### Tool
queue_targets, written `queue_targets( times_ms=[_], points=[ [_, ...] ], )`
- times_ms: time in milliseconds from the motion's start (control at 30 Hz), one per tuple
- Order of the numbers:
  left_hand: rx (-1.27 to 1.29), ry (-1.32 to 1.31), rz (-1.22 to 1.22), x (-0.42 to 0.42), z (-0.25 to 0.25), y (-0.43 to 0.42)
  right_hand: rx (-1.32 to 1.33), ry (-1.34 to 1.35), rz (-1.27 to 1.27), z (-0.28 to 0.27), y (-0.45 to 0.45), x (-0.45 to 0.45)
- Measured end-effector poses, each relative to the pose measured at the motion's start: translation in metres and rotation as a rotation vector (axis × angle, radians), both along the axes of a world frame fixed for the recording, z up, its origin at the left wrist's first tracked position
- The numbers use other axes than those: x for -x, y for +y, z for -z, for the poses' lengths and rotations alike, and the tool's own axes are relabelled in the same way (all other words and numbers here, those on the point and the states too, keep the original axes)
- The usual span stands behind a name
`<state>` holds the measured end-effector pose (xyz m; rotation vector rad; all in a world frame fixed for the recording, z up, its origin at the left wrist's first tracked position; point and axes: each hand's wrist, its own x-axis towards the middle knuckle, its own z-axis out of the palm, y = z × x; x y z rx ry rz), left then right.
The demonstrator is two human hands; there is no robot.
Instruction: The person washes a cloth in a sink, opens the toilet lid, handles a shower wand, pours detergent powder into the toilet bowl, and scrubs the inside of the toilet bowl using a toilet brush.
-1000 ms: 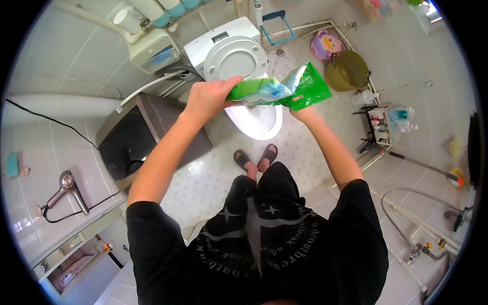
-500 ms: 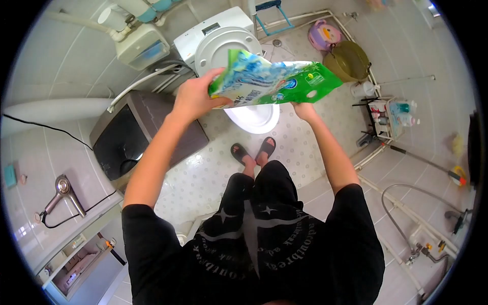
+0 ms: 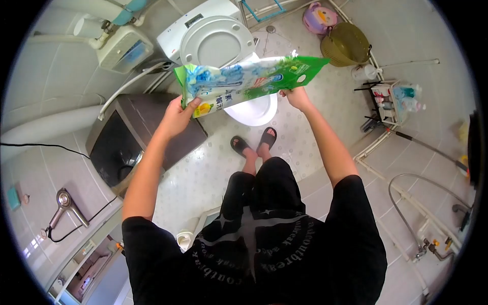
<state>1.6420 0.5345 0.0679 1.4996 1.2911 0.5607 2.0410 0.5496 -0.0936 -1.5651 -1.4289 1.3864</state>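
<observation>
A green, white and blue plastic bag (image 3: 244,81) is stretched out between my hands, its printed face toward me and a hole near its right end. My left hand (image 3: 179,116) grips its lower left corner, thumb on the front and the other fingers behind. My right hand (image 3: 295,96) is closed on the bottom edge near the green right end. Behind and below the bag is the white toilet (image 3: 252,113), its grey lid (image 3: 217,40) raised.
A dark washing machine (image 3: 175,134) stands at the left, with a hair dryer (image 3: 65,203) farther left. An olive bucket (image 3: 345,46), a pink basin (image 3: 319,18) and a bottle rack (image 3: 387,103) line the right wall. A white bin (image 3: 185,240) is near my left side.
The bag has turned from nearly edge-on to face me and is spread wider. My left hand has moved left and down with its end, while my right hand has risen slightly.
</observation>
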Motion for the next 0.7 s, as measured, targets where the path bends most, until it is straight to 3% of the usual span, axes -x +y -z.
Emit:
queue_targets(
  times_ms=[133, 333, 433, 533, 700],
  points=[
    [-0.025, 0.146, -0.008, 0.003, 0.005, -0.010, -0.008, -0.129, -0.169, 0.018, -0.006, 0.001],
    [-0.134, 0.343, -0.053, 0.017, -0.025, -0.030, -0.288, -0.280, -0.289, 0.009, -0.017, 0.036],
    [0.057, 0.236, -0.217, 0.029, -0.041, -0.039, -0.383, -0.278, -0.339, 0.014, -0.016, 0.064],
    [-0.177, 0.250, -0.209, 0.048, -0.032, -0.048, -0.268, -0.231, -0.321, -0.002, -0.011, 0.088],
    [-0.117, 0.258, -0.297, 0.068, -0.031, -0.055, -0.388, -0.278, -0.354, -0.016, 0.000, 0.116]
  ],
)
